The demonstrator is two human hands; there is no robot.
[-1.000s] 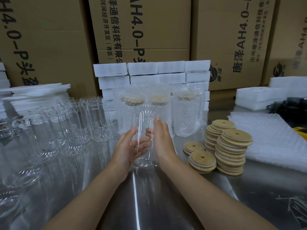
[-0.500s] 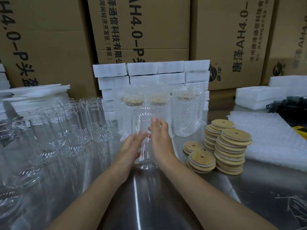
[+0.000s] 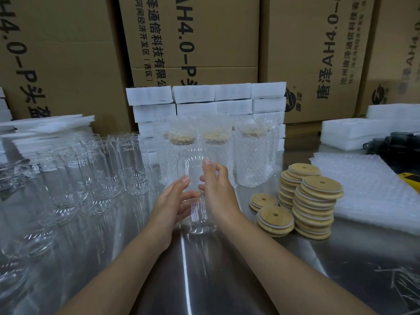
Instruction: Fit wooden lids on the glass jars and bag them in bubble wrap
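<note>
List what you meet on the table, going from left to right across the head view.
Empty glass jars → left hand → held jar → right hand → stacks of wooden lids → bubble wrap sheets.

Packing station in a warehouse stockroom, wall of large printed brown cardboard cartons (image 3: 68, 53) behind, polished steel bench (image 3: 352, 258), rows of unlidded clear glass jars (image 3: 127, 169), stacked round wooden lids (image 3: 318, 201), white foam blocks (image 3: 193, 94), clear bubble-wrap sheets (image 3: 368, 189).
</note>
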